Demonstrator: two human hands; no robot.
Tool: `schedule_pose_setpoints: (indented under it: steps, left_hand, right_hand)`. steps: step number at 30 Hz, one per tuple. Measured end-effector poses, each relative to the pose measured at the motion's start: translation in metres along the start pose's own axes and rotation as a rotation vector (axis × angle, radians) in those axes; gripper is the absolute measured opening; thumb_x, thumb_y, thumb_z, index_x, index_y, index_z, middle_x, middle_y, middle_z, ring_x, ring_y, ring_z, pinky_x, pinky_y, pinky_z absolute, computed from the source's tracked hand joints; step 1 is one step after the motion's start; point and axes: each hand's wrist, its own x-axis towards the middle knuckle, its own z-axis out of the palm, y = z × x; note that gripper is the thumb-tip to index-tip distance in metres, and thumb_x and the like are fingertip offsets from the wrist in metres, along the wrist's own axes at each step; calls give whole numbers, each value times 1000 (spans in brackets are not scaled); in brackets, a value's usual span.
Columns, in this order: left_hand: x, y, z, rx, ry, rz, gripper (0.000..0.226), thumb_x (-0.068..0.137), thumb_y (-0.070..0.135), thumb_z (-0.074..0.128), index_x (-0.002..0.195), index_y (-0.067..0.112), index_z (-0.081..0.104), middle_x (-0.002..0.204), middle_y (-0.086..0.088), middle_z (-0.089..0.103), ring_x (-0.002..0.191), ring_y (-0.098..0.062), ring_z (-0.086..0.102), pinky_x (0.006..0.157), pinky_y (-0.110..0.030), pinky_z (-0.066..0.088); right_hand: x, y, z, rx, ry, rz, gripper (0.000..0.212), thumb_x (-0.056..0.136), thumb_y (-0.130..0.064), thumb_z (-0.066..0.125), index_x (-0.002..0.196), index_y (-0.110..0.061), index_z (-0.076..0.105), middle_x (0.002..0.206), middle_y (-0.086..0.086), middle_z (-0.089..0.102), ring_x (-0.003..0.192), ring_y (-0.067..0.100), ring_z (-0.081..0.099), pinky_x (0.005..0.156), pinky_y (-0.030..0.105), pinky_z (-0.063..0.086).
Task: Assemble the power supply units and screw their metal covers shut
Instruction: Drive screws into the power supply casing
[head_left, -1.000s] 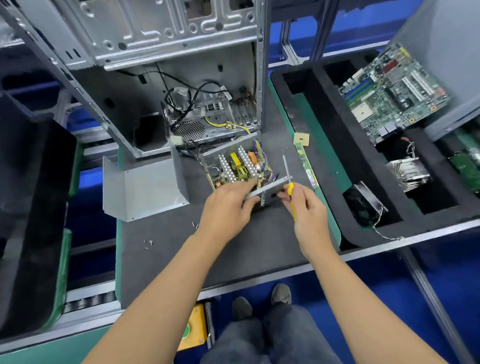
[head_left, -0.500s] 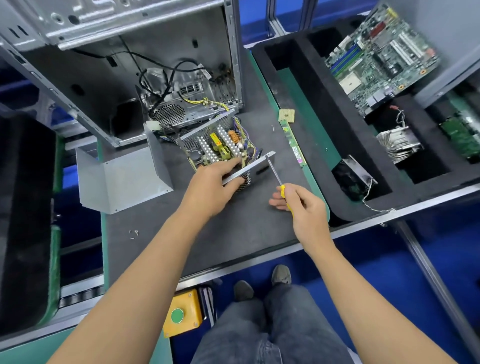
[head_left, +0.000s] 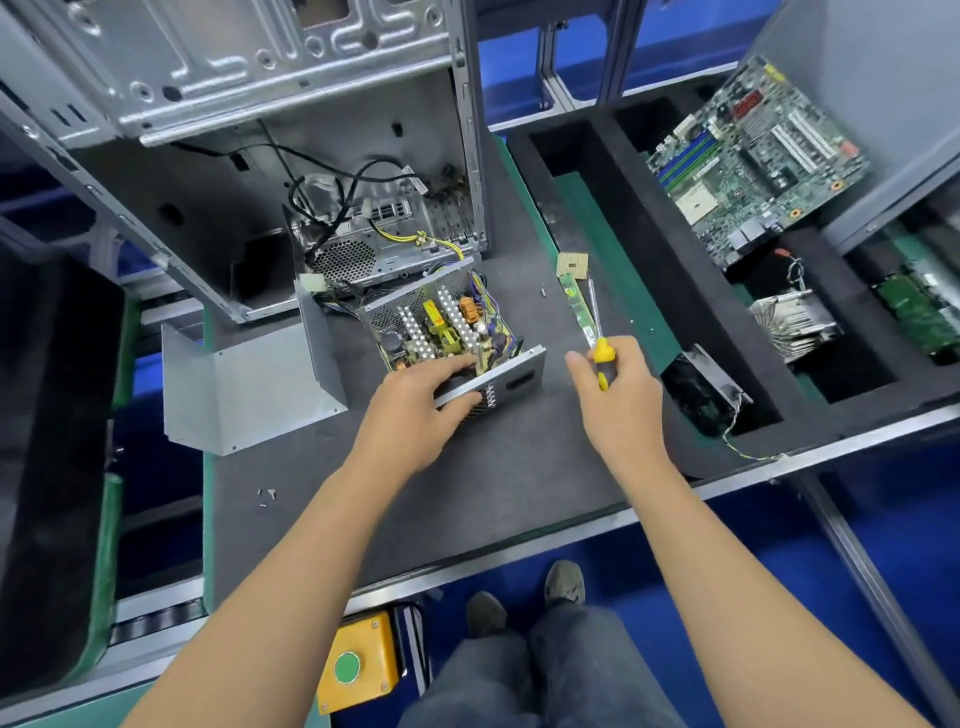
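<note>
An open power supply unit (head_left: 447, 332) sits on the dark mat, its circuit board, heat sinks and yellow parts exposed. My left hand (head_left: 415, 405) grips its near metal wall, fingers curled over the edge. To the right, apart from the unit, my right hand (head_left: 618, 400) holds a yellow-handled screwdriver (head_left: 597, 338) with the shaft pointing away from me. The bent grey metal cover (head_left: 249, 384) lies on the mat left of the unit. Loose screws (head_left: 267, 496) lie near the mat's front left.
An open computer case (head_left: 260, 156) stands behind the unit with cables inside. A RAM stick (head_left: 579, 306) and a CPU chip (head_left: 571, 264) lie right of the unit. Black foam trays hold a motherboard (head_left: 748, 161), heat sink (head_left: 795, 322) and fan (head_left: 706, 389).
My right hand has drawn the screwdriver away from the unit's near wall to the right. My left hand keeps its grip on the unit. The head view has shifted.
</note>
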Motion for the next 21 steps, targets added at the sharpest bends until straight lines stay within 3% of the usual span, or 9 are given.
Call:
schedule_pose_setpoints:
  steps: [6,9,13,17,19,21]
  left_hand:
    - [1,-5,-7,2,-61,19,42,87,24,77,127,18,68,123,3,70,116,-19,64,102,-37,48]
    - [1,-6,-9,-5,-67,-4,41,86,27,77,125,19,69,121,4,71,115,-18,64,101,-38,48]
    - [7,-1,-18,-46,-80,-36,36,85,28,78,120,20,72,109,4,75,102,-17,69,93,-36,52]
    - [27,10,-47,-237,-63,-106,23,83,30,80,106,25,78,89,8,77,80,-6,69,82,-25,54]
    - [35,14,-60,-352,-142,-133,13,86,28,77,98,33,78,90,10,77,81,-3,68,84,-27,55]
    - [40,17,-68,-467,-217,-163,16,87,23,75,99,33,78,92,7,78,85,-6,70,87,-28,56]
  right_hand:
    - [83,-28,42,-336,-100,-66,22,92,-28,69,89,-11,54,92,5,57,85,27,53,73,38,42]
    - [101,-30,59,-475,-129,-13,28,93,-28,68,82,-12,48,93,11,59,87,37,57,70,39,42]
    - [112,-25,68,-592,-119,11,16,97,-23,63,94,-9,55,107,18,62,97,40,60,71,38,38]
    - [122,-29,67,-669,-176,61,21,99,-25,59,103,-4,60,111,19,61,100,40,60,70,38,36]
    - [123,-33,64,-662,-210,66,21,100,-25,56,96,-4,57,108,20,59,97,41,59,69,37,36]
    - [122,-36,56,-582,-213,86,29,99,-24,55,77,-8,46,94,16,58,84,36,53,68,33,33]
